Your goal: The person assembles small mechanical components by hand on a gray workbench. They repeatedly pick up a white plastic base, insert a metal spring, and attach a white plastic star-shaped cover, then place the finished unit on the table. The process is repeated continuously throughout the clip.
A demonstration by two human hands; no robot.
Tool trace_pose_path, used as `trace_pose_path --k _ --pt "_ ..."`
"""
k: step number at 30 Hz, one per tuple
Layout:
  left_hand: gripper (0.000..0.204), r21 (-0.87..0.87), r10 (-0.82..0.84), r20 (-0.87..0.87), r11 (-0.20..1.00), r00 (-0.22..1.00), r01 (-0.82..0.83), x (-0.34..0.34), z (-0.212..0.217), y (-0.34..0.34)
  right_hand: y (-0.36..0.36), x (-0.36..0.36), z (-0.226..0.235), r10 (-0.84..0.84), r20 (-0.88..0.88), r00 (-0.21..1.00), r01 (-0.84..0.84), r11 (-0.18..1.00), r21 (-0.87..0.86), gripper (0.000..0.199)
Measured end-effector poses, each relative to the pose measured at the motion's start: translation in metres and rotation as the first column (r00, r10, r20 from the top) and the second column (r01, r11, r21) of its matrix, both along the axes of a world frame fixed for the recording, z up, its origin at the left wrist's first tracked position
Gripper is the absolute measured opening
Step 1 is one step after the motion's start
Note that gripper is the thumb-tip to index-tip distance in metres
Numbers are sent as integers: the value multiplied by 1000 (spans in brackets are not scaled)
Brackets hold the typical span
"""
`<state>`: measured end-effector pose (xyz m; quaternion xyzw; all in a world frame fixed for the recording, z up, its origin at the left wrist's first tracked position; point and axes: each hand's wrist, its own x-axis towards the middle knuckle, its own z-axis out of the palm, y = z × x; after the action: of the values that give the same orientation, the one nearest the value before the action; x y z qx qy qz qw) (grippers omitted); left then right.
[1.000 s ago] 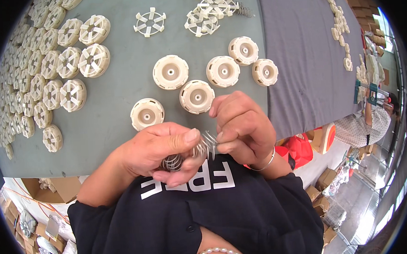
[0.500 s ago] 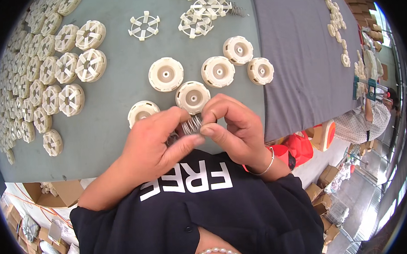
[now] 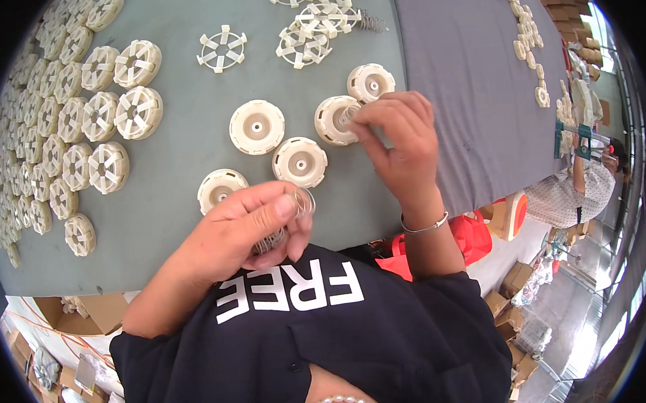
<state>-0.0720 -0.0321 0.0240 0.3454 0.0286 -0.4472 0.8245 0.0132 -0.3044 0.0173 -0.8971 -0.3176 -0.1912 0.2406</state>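
Your left hand (image 3: 248, 226) sits near you at the table's near edge, fingers curled shut around a small bunch of metal coil springs (image 3: 284, 221); one spring's ring shows just past your thumb. Your right hand (image 3: 400, 144) reaches farther out, its fingertips pinched on a single spring (image 3: 349, 114) that it holds at the open top of a cream round plastic housing (image 3: 334, 120). Whether the spring already sits inside that housing, you cannot tell from here.

Four more cream round housings stand on the grey-green table (image 3: 184, 150) around that one: one just beyond your right hand (image 3: 370, 81), one to the left with a small centre hole (image 3: 257, 126), one nearer you (image 3: 300, 161), and one just beside your left hand (image 3: 220, 189). Their tops look closed apart from the holes.

Far left, rows of cream spoked wheels (image 3: 82, 133) crowd the table. At the far edge lie loose white spoked inserts (image 3: 308, 29). A cardboard box (image 3: 90, 309) stands under the table at near left; its contents are unclear.
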Motion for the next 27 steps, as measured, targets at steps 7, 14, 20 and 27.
trace_pose_path --k 7,14,20,27 --pt "39 84 35 8 996 999 -35 4 3 -4 6 -10 -1 94 -187 978 -60 982 177 21" --pt "38 148 -24 107 989 994 8 7 8 -8 19 -30 33 428 -574 698 -86 846 526 30" --pt "40 190 284 47 939 958 -288 4 17 -15 -26 35 23 -176 -394 902 214 975 55 26" --pt "57 237 201 193 940 960 -244 11 20 -3 -9 24 27 -39 -314 949 85 987 135 27"
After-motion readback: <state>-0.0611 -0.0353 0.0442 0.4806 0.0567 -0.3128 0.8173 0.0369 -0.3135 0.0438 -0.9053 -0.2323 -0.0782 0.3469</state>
